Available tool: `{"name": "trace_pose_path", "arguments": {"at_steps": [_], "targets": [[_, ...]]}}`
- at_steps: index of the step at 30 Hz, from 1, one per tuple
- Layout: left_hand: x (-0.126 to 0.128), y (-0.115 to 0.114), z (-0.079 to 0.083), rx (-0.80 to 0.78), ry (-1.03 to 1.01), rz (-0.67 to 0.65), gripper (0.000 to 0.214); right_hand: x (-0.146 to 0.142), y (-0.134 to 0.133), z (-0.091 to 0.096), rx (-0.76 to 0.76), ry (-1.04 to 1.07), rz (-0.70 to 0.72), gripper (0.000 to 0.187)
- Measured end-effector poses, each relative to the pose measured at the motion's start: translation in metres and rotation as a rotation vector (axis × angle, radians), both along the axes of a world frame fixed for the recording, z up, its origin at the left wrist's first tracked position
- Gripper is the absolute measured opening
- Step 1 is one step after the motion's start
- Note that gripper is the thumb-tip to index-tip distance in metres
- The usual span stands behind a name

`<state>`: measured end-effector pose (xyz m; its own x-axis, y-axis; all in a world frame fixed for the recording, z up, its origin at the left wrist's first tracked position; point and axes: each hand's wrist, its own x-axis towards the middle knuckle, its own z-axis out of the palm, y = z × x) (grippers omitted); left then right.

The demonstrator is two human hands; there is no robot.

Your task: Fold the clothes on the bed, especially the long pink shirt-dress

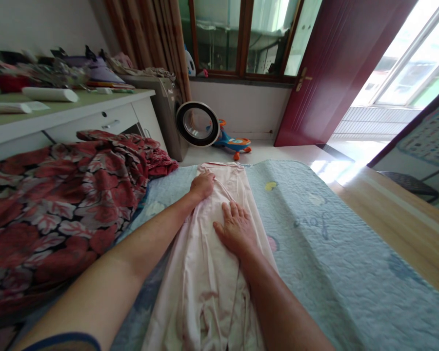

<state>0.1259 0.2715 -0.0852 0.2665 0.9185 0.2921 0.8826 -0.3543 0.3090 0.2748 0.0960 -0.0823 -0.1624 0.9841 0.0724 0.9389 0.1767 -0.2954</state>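
Note:
A pair of pale pink trousers [205, 273], folded lengthwise, lies stretched away from me with its waistband at the far end. Wrinkles run along the cloth and bunch up close to me. Near the waistband, on the left edge, my left hand [203, 185] is closed with a bit of the trousers in its fingers. My right hand [237, 226] rests flat on the middle of the cloth, fingers stretched out and holding nothing. Under the trousers is a light blue quilted bed cover [314, 253].
A red floral cloth [58, 209] is heaped at the left. Beyond it stand a cluttered counter [91, 117] and a washing machine with its round door [197, 124] swung open. A blue and orange ride-on toy [234, 142] sits on the floor by a dark red door [332, 73].

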Motion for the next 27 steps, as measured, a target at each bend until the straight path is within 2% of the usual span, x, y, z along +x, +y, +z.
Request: {"name": "trace_pose_path", "arguments": {"at_steps": [5, 8, 10, 12, 19, 27], "targets": [[0.007, -0.012, -0.011, -0.012, 0.047, -0.022, 0.024, 0.004, 0.002, -0.001, 0.102, 0.097, -0.029, 0.061], [0.007, -0.012, -0.011, -0.010, 0.063, -0.004, 0.026, 0.009, 0.006, 0.000, 0.186, 0.162, -0.200, 0.044], [0.005, -0.009, -0.010, -0.014, 0.068, 0.006, 0.025, 0.011, 0.009, 0.000, 0.187, 0.151, -0.319, 0.037], [0.003, -0.005, -0.009, -0.017, 0.070, 0.013, 0.025, 0.013, 0.010, 0.001, 0.160, 0.115, -0.372, 0.034], [-0.002, 0.000, -0.014, -0.027, 0.073, 0.024, 0.030, 0.015, 0.013, 0.001, 0.136, 0.089, -0.443, 0.025], [0.002, -0.001, -0.015, -0.090, 0.133, 0.056, 0.041, 0.018, 0.018, 0.000, 0.161, 0.214, -0.429, 0.018]]}}
